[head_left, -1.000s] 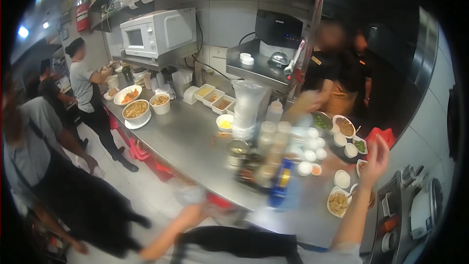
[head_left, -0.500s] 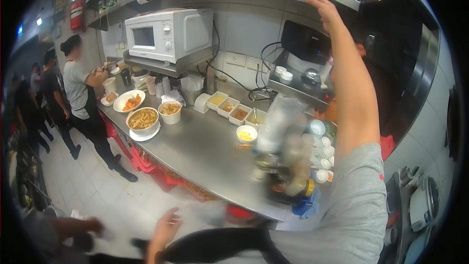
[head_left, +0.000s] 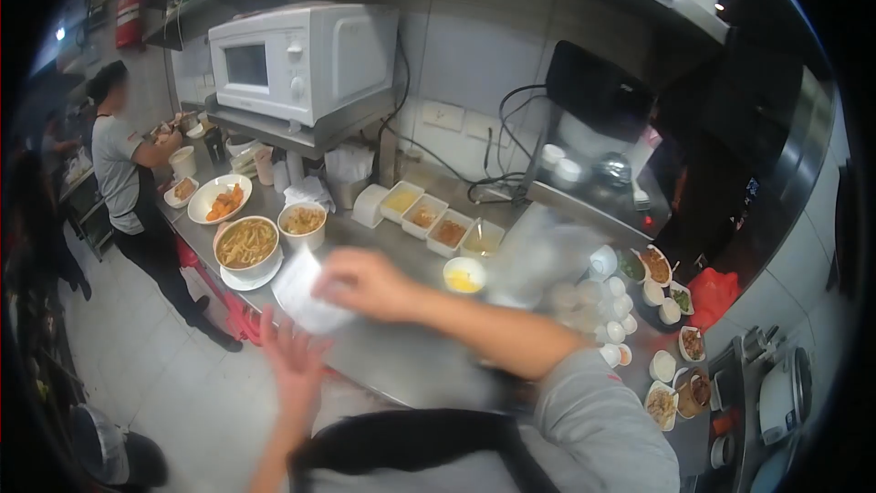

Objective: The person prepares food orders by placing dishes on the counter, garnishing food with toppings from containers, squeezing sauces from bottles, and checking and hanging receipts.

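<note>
My right hand (head_left: pixel 365 285), blurred by motion, pinches a white paper slip (head_left: pixel 306 297) above the steel counter (head_left: pixel 383 356). Just below the slip is my left hand (head_left: pixel 294 349), its fingers spread; whether they touch the paper I cannot tell. Behind the slip stand a large bowl of noodle soup (head_left: pixel 247 245) on a white plate and a smaller paper tub of food (head_left: pixel 302 223). Any writing on the paper is not readable.
A white microwave (head_left: pixel 301 64) sits on a wall shelf. Several food containers (head_left: pixel 424 215) line the back of the counter by a small bowl (head_left: pixel 464 274). Cups and sauce dishes (head_left: pixel 613 301) crowd the right side. A co-worker (head_left: pixel 119 146) stands at the far left.
My right hand has come down from the overhead shelf rail and now holds a white paper slip over the counter. My left hand has risen toward it. The view has shifted.
</note>
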`<state>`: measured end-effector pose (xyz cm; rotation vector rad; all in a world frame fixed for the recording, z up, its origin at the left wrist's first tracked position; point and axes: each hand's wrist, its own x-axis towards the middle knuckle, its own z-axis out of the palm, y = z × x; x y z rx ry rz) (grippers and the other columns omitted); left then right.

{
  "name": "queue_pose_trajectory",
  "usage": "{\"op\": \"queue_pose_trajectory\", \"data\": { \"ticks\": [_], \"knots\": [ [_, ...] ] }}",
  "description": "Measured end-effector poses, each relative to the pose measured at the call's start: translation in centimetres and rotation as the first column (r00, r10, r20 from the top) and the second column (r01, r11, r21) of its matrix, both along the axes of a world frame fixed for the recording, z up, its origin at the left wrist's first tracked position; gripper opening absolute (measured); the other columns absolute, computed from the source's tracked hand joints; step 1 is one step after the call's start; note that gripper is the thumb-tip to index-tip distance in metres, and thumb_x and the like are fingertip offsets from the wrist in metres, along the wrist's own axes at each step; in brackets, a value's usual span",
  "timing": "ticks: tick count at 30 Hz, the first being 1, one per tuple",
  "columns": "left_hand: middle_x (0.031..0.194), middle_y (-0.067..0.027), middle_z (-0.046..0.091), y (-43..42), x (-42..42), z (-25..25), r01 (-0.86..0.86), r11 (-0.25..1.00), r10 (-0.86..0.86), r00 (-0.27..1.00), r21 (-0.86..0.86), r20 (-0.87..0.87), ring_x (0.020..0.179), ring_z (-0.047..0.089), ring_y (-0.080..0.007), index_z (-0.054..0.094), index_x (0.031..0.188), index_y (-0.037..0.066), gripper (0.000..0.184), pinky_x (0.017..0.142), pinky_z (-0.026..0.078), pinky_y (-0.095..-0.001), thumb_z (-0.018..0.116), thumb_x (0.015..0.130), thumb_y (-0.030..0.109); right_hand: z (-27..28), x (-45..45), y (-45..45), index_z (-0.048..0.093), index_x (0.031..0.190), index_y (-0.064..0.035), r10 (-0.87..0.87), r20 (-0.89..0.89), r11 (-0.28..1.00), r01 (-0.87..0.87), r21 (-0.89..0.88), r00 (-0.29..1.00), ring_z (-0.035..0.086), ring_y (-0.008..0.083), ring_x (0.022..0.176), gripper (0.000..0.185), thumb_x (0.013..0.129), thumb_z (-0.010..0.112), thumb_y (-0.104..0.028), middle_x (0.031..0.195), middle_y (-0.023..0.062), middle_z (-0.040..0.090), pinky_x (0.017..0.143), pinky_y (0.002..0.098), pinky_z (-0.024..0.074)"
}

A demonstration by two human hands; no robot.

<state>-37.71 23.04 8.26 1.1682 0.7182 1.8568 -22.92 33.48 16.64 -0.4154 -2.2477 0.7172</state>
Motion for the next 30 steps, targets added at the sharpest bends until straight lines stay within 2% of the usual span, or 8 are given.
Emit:
{"op": "queue_pose_trajectory", "data": {
  "ticks": [6, 9, 11, 14, 24, 26, 28, 30],
  "knots": [
    [0.084, -0.0024, 0.057, 9.2, -3.5, -10.6, -0.159, 0.922, -0.094, 0.793, -0.354, -0.602, 0.067, 0.056, -0.0075, 0.054, 0.11, 0.002, 0.034, 0.056, 0.046, -0.0201, 0.063, 0.078, -0.002, -14.9, -0.3, 3.2, 0.067, 0.102, -0.0091, -0.224, 0.02, 0.662, 0.167, -0.731, 0.974, 0.061, 0.0123, 0.082, 0.033, 0.072, 0.062, 0.005, 0.1, 0.0079, 0.062, 0.07, 0.0236, 0.0493],
    [0.077, -0.0013, 0.058, 10.6, -5.3, -15.3, 0.017, 0.871, -0.252, 0.874, -0.491, -0.416, 0.063, 0.056, -0.0068, 0.061, 0.101, 0.002, 0.023, 0.058, 0.047, -0.0204, 0.062, 0.079, -0.002, -20.8, -0.3, 6.6, 0.067, 0.101, -0.0084, -0.47, 0.212, 0.709, 0.51, -0.488, 0.857, 0.061, 0.0136, 0.086, 0.035, 0.072, 0.059, 0.009, 0.102, 0.0067, 0.063, 0.074, 0.0242, 0.049],
    [0.078, -0.0014, 0.058, 11.1, -8.0, -15.2, 0.073, 0.818, -0.333, 0.869, -0.571, -0.366, 0.065, 0.057, -0.0077, 0.06, 0.103, 0.002, 0.023, 0.059, 0.047, -0.021, 0.061, 0.08, -0.002, -21.3, -1.4, 10.4, 0.067, 0.104, -0.0082, -0.506, 0.29, 0.457, 0.538, -0.709, 0.812, 0.061, 0.0141, 0.079, 0.04, 0.071, 0.056, 0.011, 0.091, 0.0062, 0.066, 0.07, 0.0234, 0.048],
    [0.079, -0.0019, 0.059, 12.8, -13.7, -14.5, 0.065, 0.801, -0.285, 0.916, -0.596, -0.282, 0.069, 0.058, -0.0089, 0.058, 0.103, 0.002, 0.021, 0.063, 0.047, -0.022, 0.059, 0.083, 0.002, -19.7, -5.4, 17.7, 0.066, 0.104, -0.005, -0.604, 0.057, 0.472, 0.414, -0.779, 0.795, 0.058, 0.0111, 0.076, 0.03, 0.078, 0.059, 0.006, 0.089, 0.0056, 0.065, 0.067, 0.024, 0.0469],
    [0.081, -0.0041, 0.06, 15.3, -29.2, -16.5, -0.275, 0.744, 0.134, 0.954, -0.608, -0.267, 0.074, 0.057, -0.0118, 0.057, 0.102, 0.004, 0.016, 0.066, 0.045, -0.0242, 0.056, 0.086, 0.007, -15.9, -17.9, 46.4, 0.065, 0.104, -0.0056, -0.776, -0.133, 0.623, 0.717, -0.314, 0.616, 0.06, 0.0208, 0.091, 0.039, 0.066, 0.074, -0.009, 0.1, 0.0098, 0.064, 0.081, 0.0321, 0.0474],
    [0.081, -0.0035, 0.06, 14.5, -31.4, -17.8, -0.321, 0.691, 0.195, 0.945, -0.648, -0.261, 0.073, 0.056, -0.0115, 0.056, 0.103, 0.004, 0.017, 0.065, 0.044, -0.0241, 0.056, 0.086, 0.008, -17.3, -18.1, 47.9, 0.068, 0.103, -0.0105, -0.801, 0.165, 0.47, 0.776, -0.42, 0.575, 0.062, 0.0229, 0.092, 0.039, 0.065, 0.074, -0.017, 0.103, 0.0104, 0.065, 0.083, 0.032, 0.0472],
    [0.081, -0.0032, 0.06, 14.3, -33.3, -18.6, -0.381, 0.65, 0.249, 0.924, -0.658, -0.289, 0.073, 0.056, -0.0114, 0.056, 0.104, 0.004, 0.019, 0.066, 0.044, -0.0239, 0.056, 0.086, 0.009, -28.2, -14.5, 57.5, 0.067, 0.104, -0.0102, -0.752, 0.494, 0.471, 0.88, -0.06, 0.437, 0.062, 0.0265, 0.098, 0.041, 0.064, 0.072, -0.017, 0.106, 0.0129, 0.065, 0.088, 0.0359, 0.047],
    [0.082, -0.0035, 0.06, 14.7, -35.5, -19.7, -0.415, 0.649, 0.257, 0.909, -0.638, -0.329, 0.074, 0.057, -0.0115, 0.056, 0.106, 0.004, 0.02, 0.066, 0.044, -0.0239, 0.056, 0.086, 0.009, -24.4, -15.9, 54.3, 0.067, 0.105, -0.0099, -0.687, 0.579, 0.509, 0.859, -0.047, 0.439, 0.061, 0.0269, 0.101, 0.041, 0.064, 0.07, -0.016, 0.106, 0.0144, 0.064, 0.089, 0.0362, 0.0469]
  ]
}}
